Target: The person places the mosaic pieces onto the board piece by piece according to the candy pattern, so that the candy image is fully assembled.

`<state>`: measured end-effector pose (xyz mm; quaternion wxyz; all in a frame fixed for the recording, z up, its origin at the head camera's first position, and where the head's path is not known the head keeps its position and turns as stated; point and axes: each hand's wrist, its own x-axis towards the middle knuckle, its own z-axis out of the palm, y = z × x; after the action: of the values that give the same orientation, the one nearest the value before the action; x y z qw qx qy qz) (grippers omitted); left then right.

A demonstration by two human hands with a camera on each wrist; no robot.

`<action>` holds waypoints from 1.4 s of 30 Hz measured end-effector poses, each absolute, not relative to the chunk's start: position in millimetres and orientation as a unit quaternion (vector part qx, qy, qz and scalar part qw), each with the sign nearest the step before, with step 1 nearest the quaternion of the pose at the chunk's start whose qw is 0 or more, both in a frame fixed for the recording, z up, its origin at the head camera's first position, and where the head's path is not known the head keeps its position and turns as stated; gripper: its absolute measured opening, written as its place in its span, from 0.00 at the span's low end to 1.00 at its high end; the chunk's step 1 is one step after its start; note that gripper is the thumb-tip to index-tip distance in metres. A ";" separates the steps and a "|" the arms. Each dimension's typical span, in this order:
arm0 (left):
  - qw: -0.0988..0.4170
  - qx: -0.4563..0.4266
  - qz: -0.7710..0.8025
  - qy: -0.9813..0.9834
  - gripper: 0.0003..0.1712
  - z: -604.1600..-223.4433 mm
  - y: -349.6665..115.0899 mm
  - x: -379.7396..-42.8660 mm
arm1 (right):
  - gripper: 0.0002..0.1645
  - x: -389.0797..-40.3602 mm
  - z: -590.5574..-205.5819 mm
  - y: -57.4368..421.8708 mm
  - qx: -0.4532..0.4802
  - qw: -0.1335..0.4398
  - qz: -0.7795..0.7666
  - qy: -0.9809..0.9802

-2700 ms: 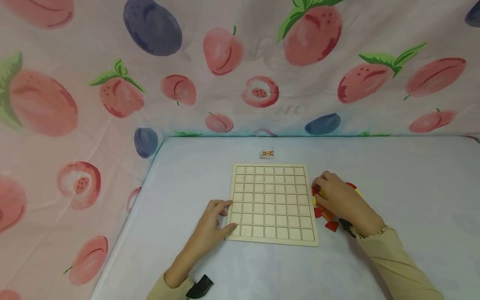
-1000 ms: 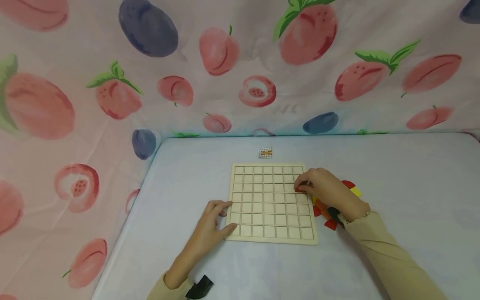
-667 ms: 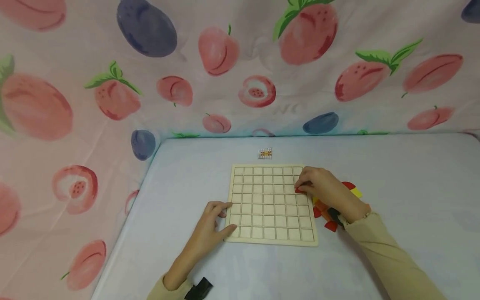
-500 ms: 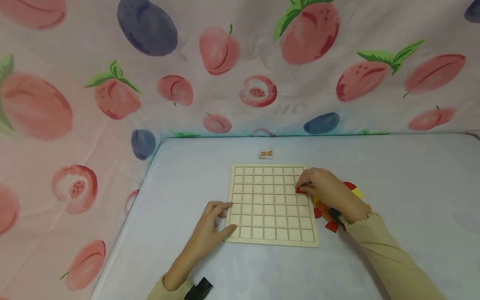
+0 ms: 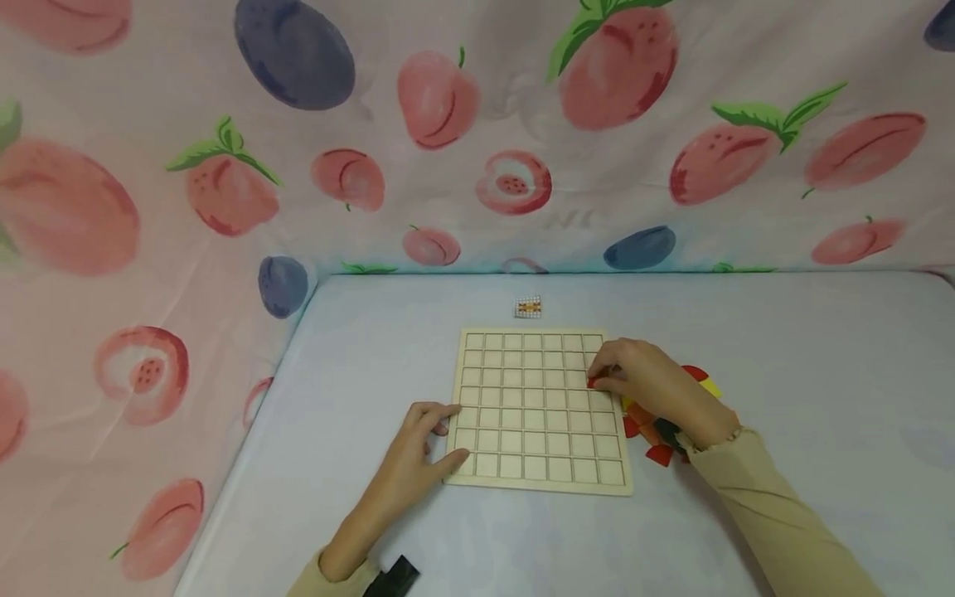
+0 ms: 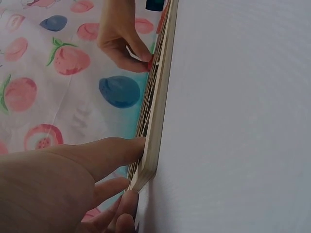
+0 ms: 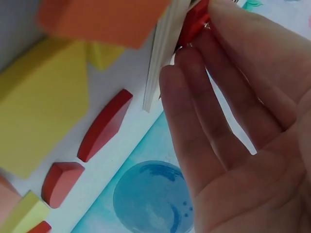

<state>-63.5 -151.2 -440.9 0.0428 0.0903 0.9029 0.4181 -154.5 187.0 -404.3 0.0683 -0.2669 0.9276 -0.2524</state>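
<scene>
A square wooden board [image 5: 533,414] with a grid of shallow squares lies flat on the table. My left hand [image 5: 414,452] rests at its lower left edge, thumb on the rim and fingers touching the side. Over the right-hand column of squares, my right hand [image 5: 637,377] pinches a small red piece [image 7: 195,20] between thumb and fingertips, at the board's surface. The fingers cover much of this piece, so its full outline is hidden. Loose red, yellow and orange pieces lie to the right of the board, partly under the right hand and wrist.
Among the loose pieces are a curved red piece [image 7: 104,127], a large yellow piece [image 7: 43,107] and a red wedge [image 5: 660,454]. Behind the board lies a small patterned card [image 5: 528,308]. A fruit-print cloth [image 5: 582,174] hangs at the back and left.
My right hand has moved left from the loose pieces onto the board with the red piece, and has stayed nearly still there for the last second. My left hand keeps its place.
</scene>
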 end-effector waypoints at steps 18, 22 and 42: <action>0.037 0.094 0.421 0.901 0.31 -445.5 -153.0 -64.5 | 0.10 -155.6 -402.9 192.3 -0.282 0.068 -0.242 0.926; 0.038 0.091 0.419 0.903 0.31 -444.5 -152.1 -65.5 | 0.11 -151.9 -401.9 197.9 -0.256 0.069 -0.237 0.935; 0.042 0.091 0.417 0.903 0.30 -441.9 -152.9 -64.9 | 0.14 -143.8 -406.1 226.3 -0.199 0.075 -0.209 0.955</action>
<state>-64.9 -152.9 -441.9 0.0415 0.0912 0.9033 0.4171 -143.8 226.3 -406.1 0.0747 -0.1987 0.9546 -0.2091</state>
